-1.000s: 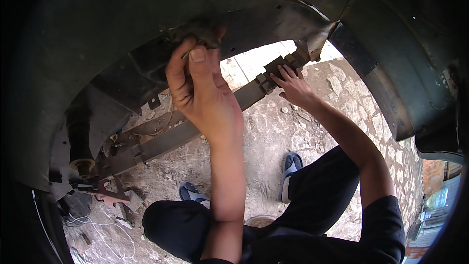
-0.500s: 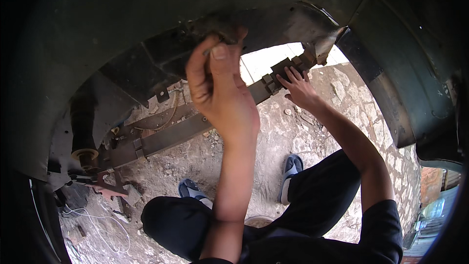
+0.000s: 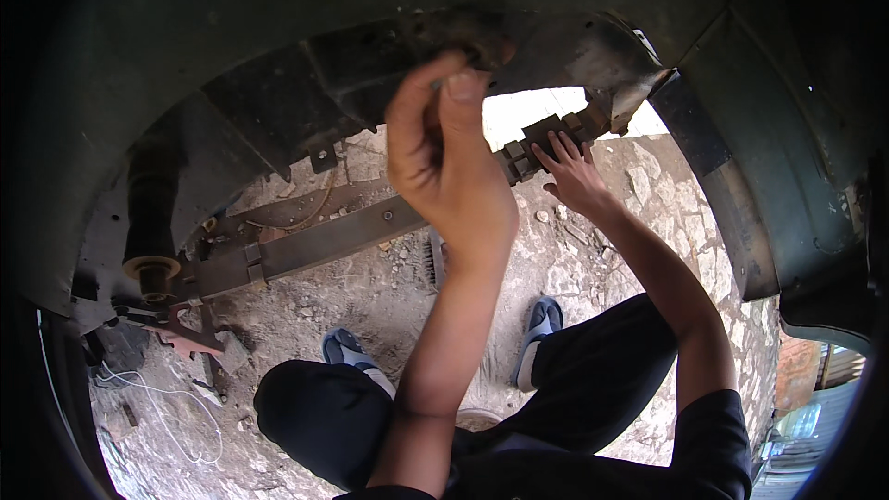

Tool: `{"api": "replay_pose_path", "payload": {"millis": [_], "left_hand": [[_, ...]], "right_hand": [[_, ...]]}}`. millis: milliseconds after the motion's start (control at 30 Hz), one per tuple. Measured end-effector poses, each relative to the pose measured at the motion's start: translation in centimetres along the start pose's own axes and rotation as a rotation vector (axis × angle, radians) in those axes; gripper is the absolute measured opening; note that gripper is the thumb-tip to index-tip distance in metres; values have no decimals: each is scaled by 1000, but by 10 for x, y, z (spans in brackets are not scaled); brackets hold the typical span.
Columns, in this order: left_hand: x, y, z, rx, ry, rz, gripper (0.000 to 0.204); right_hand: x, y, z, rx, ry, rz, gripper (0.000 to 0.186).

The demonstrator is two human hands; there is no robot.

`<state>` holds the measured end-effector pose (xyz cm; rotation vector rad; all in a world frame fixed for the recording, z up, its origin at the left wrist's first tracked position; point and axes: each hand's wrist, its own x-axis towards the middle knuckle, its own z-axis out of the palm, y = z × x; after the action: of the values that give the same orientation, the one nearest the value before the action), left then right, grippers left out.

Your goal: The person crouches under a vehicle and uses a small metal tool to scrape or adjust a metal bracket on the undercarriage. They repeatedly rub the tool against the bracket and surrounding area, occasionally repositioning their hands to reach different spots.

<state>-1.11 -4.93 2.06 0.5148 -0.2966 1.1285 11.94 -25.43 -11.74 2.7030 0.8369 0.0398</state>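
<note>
My left hand (image 3: pixel 454 153) is raised under the dark green metal wheel arch (image 3: pixel 306 32). Its thumb and forefinger pinch together against a dark, dirty part of the frame; what lies between them is lost in shadow. Farther right, my right hand (image 3: pixel 579 171) rests with spread fingers on a dark clamp plate (image 3: pixel 548 132) at the far end of a long flat leaf spring (image 3: pixel 324 243). That spring slants from lower left to upper right, passing behind my left hand. Beside my left wrist, part of a bristled brush (image 3: pixel 433 259) shows low down, partly hidden.
A black cylinder with a pale ring (image 3: pixel 153 222) hangs at the left. Below it are a reddish metal stand (image 3: pixel 193 338) and a loose white cable (image 3: pixel 208 426) on rubble-strewn ground. A curved green panel (image 3: pixel 806 185) borders the right side.
The view has shifted slightly. My left hand appears farther right, still pinched beneath the metal. The bristled brush has come into sight beside the wrist. My right hand stays on the clamp plate.
</note>
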Motion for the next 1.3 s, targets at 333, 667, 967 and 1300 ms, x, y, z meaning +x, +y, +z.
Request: {"api": "replay_pose_path", "payload": {"millis": [333,667,967,1300], "left_hand": [[9,-6,-6,-43,-236,4,22],[18,2,-19,-112,-404,-108,33],[29,-2,-21,-204,-503,-108,33],[43,-2,-29,-94,-702,-42,26]], "right_hand": [[3,6,4,-29,41,-13,84],[-5,-3,-1,12,17,24,85],[0,-1,0,35,1,-9,88],[2,11,4,28,49,-23,84]]}}
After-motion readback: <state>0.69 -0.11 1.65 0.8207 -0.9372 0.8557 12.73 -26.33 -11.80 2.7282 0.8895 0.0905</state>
